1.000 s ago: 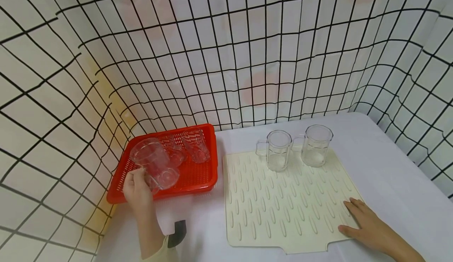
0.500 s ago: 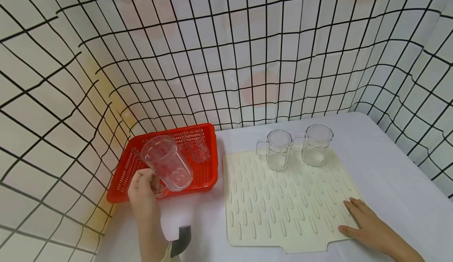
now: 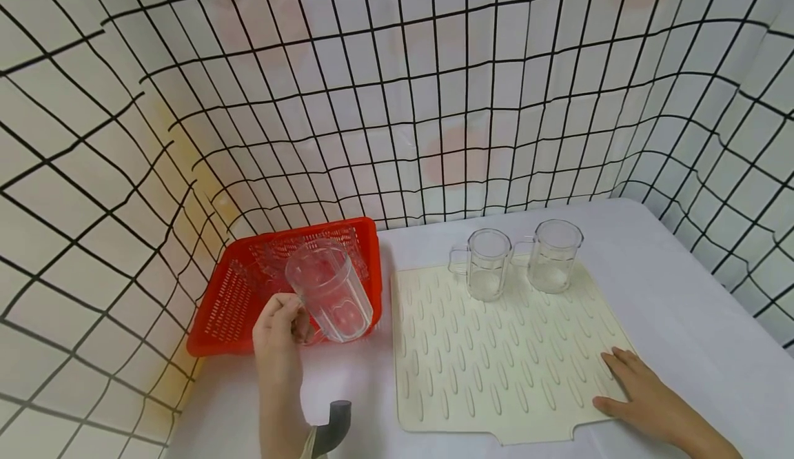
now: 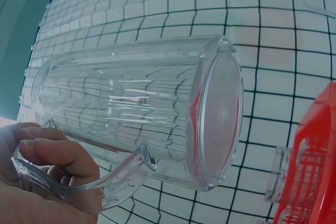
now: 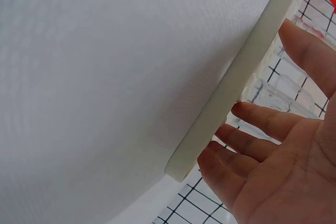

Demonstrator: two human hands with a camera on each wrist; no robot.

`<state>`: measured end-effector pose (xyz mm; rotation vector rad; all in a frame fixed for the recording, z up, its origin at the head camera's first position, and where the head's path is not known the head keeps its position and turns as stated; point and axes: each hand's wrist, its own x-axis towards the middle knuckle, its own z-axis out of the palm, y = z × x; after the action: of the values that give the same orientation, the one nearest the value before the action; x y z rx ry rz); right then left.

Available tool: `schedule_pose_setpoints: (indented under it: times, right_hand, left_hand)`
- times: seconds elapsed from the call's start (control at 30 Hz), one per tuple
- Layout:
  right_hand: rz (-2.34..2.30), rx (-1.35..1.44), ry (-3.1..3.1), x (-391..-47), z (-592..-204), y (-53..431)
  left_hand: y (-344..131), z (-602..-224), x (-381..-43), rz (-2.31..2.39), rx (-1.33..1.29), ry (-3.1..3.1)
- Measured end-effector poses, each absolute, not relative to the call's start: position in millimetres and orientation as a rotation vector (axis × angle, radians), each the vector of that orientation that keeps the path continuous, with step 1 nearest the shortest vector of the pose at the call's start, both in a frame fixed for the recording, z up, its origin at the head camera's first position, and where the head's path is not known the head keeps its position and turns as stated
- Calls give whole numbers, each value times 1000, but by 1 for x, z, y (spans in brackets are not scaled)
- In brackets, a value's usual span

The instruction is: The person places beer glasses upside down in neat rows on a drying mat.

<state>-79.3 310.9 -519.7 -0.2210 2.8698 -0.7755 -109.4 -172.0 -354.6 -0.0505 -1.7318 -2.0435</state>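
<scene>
My left hand (image 3: 279,324) grips the handle of a clear glass mug (image 3: 338,293), its fingers curled through the handle. The mug hangs tilted over the front right part of a red plastic basket (image 3: 217,324), its mouth toward the upper left. In the left wrist view the mug (image 4: 126,103) lies sideways, its thick base to the right. My right hand (image 3: 645,397) rests with spread fingers on the right edge of a cream ridged draining mat (image 3: 484,369). In the right wrist view its fingertips (image 5: 242,109) touch the mat's edge (image 5: 231,87).
Two clear glass mugs, a left one (image 3: 488,266) and a right one (image 3: 554,259), stand upright on the mat's back part, handles to the left. More clear glassware (image 3: 267,256) lies in the basket. White walls with a black grid (image 3: 434,100) enclose the table (image 3: 695,293).
My left hand has moved right with the glass mug, from over the basket's left part to its front right. The right hand and the standing mugs have stayed put.
</scene>
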Motion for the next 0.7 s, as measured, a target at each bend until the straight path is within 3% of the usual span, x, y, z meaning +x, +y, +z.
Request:
schedule_pose_setpoints:
  times: [0.7]
  right_hand:
    - [-821, -223, 2870, -78, -524, 313]
  left_hand:
    - [-152, -351, -109, -2215, -472, -1677]
